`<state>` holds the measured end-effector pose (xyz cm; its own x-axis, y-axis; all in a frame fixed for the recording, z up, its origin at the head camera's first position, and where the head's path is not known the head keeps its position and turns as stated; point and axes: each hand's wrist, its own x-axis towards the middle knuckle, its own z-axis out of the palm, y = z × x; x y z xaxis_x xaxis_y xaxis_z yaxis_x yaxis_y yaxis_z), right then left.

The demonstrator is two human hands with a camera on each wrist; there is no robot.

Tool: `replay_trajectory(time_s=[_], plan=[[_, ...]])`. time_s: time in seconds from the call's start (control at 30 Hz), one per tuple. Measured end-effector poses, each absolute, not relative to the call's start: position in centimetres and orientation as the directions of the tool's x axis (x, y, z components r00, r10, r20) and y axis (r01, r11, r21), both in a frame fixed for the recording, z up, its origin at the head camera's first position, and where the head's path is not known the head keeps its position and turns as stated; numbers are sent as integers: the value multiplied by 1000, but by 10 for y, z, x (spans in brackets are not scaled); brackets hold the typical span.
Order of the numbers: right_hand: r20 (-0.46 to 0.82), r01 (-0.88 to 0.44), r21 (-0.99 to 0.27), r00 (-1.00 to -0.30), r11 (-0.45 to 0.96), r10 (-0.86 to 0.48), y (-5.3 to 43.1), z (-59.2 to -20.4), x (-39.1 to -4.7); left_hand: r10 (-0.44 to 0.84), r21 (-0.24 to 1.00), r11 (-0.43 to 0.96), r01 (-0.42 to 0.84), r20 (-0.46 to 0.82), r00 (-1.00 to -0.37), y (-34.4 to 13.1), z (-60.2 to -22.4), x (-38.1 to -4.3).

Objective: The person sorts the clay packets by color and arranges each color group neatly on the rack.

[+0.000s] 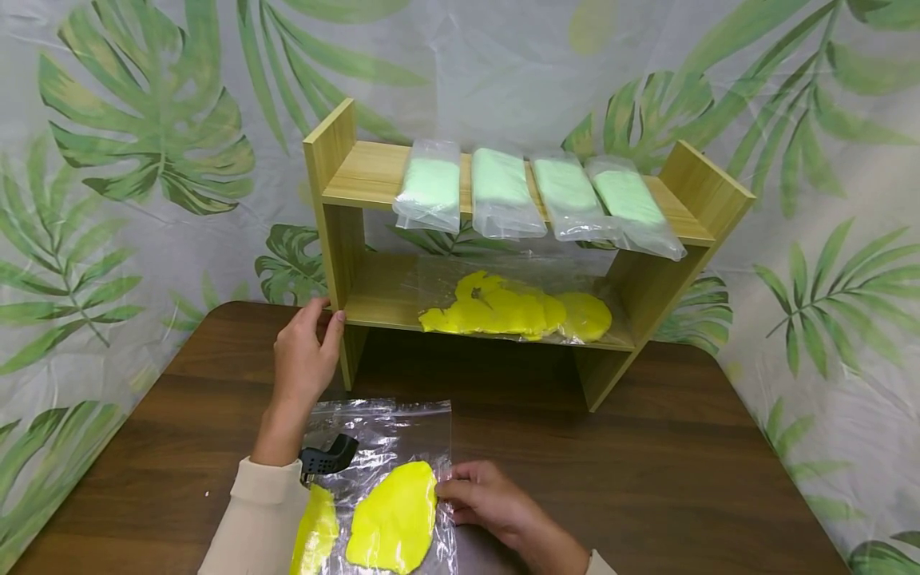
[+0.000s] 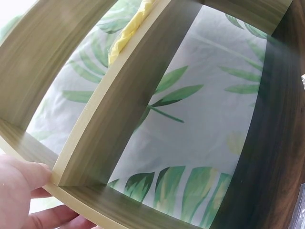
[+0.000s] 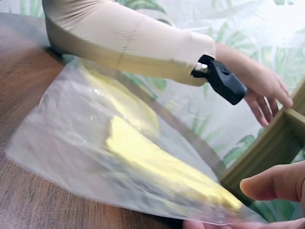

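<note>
My left hand [image 1: 305, 351] grips the front edge of the left side panel of a wooden shelf [image 1: 334, 255], at the middle board's height. In the left wrist view its thumb [image 2: 33, 174] lies against that edge. Below, my right hand [image 1: 489, 499] pinches the right edge of a clear zip bag [image 1: 406, 435]. Inside is a flat yellow clay-like piece [image 1: 394, 519]. Another yellow piece [image 1: 316, 531] lies left of it under plastic, partly behind the left sleeve; whether it shares the bag, I cannot tell. In the right wrist view, the bag [image 3: 52, 138] slants above the table.
Several clear bags of pale green material [image 1: 499, 180] lie across the top board, overhanging its front. Bagged yellow pieces [image 1: 496, 307] lie on the middle board. The shelf stands on a dark wooden table [image 1: 647, 479], before a leaf-patterned cloth [image 1: 503, 64]. A black device [image 1: 331, 457] is on the left wrist.
</note>
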<state>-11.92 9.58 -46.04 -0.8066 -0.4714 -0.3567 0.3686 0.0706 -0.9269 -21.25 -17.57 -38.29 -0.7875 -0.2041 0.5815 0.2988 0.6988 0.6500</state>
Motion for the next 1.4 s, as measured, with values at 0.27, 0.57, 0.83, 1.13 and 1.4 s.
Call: replay_trajectory(time_s=[0.27,0.57,0.83,1.13,1.4], plan=[[-369,398,-916,-782,54,-503,100,-457,-121,-206,650,699,299,582,-787,-176,-382,-213],[-374,422,-907,-780,20,-502,104,-456,-123,-203,651,696,301,581,-788,-177,-383,-212],[-324,380,-925,-791,-1,-520,107,-459,-125,-201,653,696,299,576,-792,-176,-383,-212],[-370,426,-904,-762,18,-532,108,-458,-124,-201,653,697,297,575,-793,-176,-383,-213],[-375,421,-907,-777,26,-506,111,-459,-126,-205,659,691,297,573,-794,-176,-383,-212]])
